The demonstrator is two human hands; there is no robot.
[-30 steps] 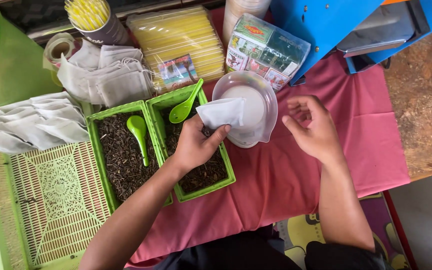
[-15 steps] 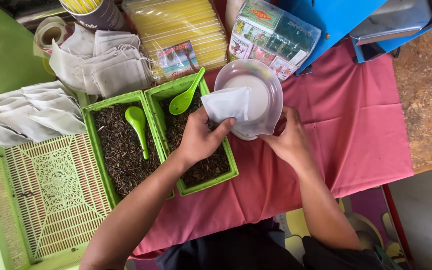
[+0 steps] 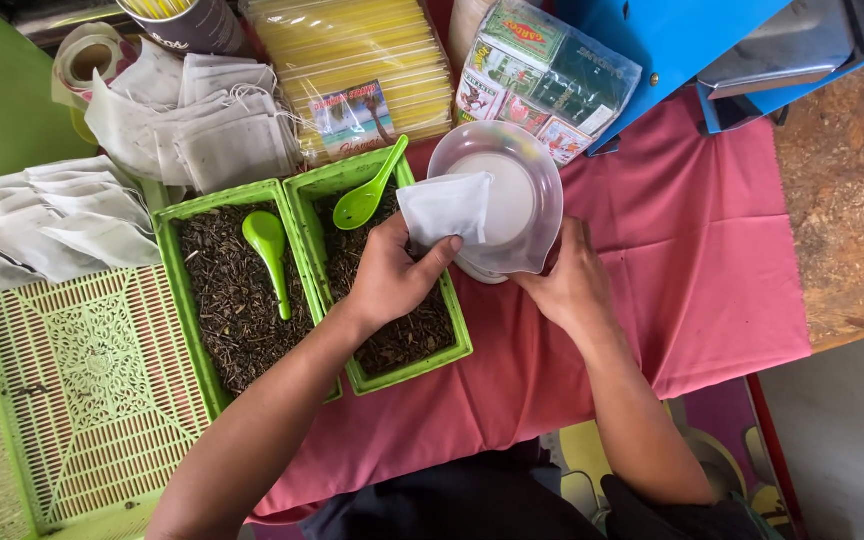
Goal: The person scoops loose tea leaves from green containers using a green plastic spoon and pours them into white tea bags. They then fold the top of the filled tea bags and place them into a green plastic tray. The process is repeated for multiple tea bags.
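Head view: my left hand (image 3: 392, 275) pinches a white filter bag (image 3: 445, 208) over the clear bowl (image 3: 527, 165) on the small scale, right hand (image 3: 570, 285) steadies its base, so I'd lower gently, centred, clear of the rim.

Both bare forearms rise from the near edge of the counter and converge toward its middle. The left hand (image 3: 392, 275) is raised at the wrist, its back turned up, thumb extended to the right and pressed against the fingers in a pinch. The right hand (image 3: 567, 285) lies lower and just beside it, back uppermost, fingers curled forward and partly hidden from view. The two hands stand close together without touching.
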